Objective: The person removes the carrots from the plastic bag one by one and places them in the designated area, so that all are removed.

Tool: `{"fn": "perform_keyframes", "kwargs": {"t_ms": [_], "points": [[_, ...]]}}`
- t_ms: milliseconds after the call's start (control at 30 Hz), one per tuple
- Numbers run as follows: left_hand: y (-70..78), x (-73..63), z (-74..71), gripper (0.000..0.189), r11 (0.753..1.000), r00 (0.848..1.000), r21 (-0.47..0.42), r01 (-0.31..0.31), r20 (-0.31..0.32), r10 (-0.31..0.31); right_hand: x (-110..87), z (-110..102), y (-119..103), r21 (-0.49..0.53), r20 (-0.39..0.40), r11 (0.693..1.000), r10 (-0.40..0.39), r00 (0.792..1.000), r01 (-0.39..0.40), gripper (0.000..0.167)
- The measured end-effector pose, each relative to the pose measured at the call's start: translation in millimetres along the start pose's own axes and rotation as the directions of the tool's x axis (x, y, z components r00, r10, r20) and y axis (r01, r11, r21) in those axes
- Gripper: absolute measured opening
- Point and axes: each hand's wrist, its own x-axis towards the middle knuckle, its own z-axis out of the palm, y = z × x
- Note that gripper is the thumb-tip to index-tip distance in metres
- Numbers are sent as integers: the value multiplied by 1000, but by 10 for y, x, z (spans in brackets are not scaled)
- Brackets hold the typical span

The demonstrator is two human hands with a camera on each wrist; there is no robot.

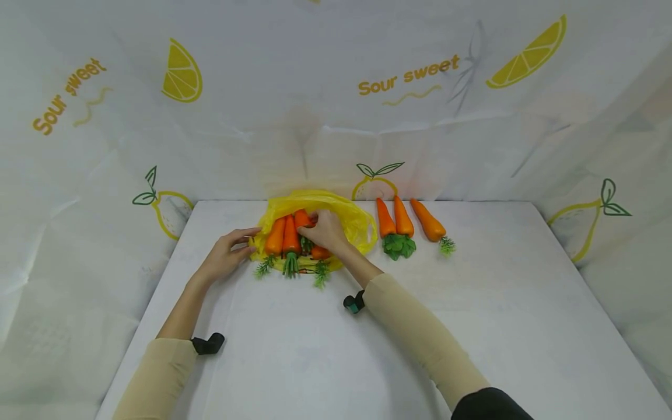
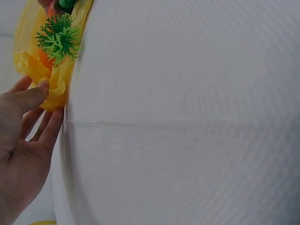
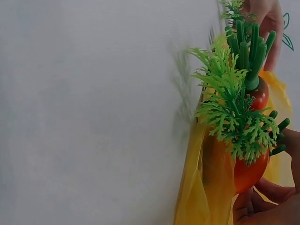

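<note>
A yellow plastic bag [image 1: 336, 201] lies with its mouth toward me, several orange carrots [image 1: 275, 238] with green tops inside it. My left hand [image 1: 226, 255] is at the bag's left edge; in the left wrist view its thumb and fingers [image 2: 35, 96] pinch the yellow film. Reaching into the mouth, my right hand [image 1: 326, 232] grips a carrot [image 1: 301, 218] whose short green stems point toward me. Leafy tops [image 3: 229, 108] poke out over the bag's front rim in the right wrist view. Part of the right hand's fingers is hidden behind the carrots.
Right of the bag, two carrots [image 1: 403, 219] with broad green leaves lie side by side, and another carrot [image 1: 427, 221] with a feathery top lies beyond them. The white table [image 1: 472, 315] meets a lemon-printed cloth [image 1: 283, 116] at the back.
</note>
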Motion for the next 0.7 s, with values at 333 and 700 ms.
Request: {"fn": "perform_keyframes", "kwargs": {"t_ms": [333, 700], "points": [[22, 1, 12, 49, 1000, 1000, 6, -10, -8, 10, 55, 23, 5, -60, 0, 997, -40, 999, 40, 47], [37, -8, 5, 49, 1000, 1000, 2, -17, -6, 17, 32, -34, -42, -15, 22, 1000, 8, 1000, -8, 46]]}}
